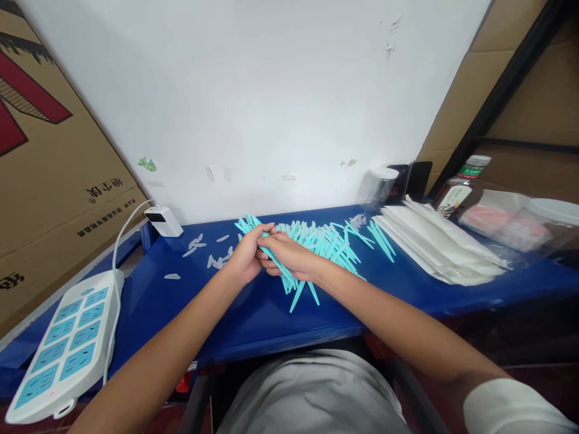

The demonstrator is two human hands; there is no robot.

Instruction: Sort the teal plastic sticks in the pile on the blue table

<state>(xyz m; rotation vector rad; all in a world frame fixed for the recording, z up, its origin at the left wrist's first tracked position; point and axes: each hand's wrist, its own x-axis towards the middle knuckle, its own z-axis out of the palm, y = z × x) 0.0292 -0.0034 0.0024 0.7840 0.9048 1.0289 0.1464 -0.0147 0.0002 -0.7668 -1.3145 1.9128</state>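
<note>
My left hand (248,253) and my right hand (289,253) meet over the middle of the blue table, fingers closed. Between them they grip a bunch of slim turquoise plastic sticks (246,223), whose ends poke out at the upper left and lower right of my hands. Fingers hide the bunch's middle. Beside and behind my right hand lies a heap of the same turquoise sticks (337,247), many with pale ends. Two splayed sticks (298,296) lie in front of it. Small translucent grey pieces (217,262) are scattered left of my hands.
A stack of white paper-like sheets (438,247) lies on the table (253,328) at right, near jars (380,187) and a bottle (459,187). At left are a power strip (67,337), a white device with a cable (163,221) and a cardboard box (58,150). A white wall (280,108) rises behind.
</note>
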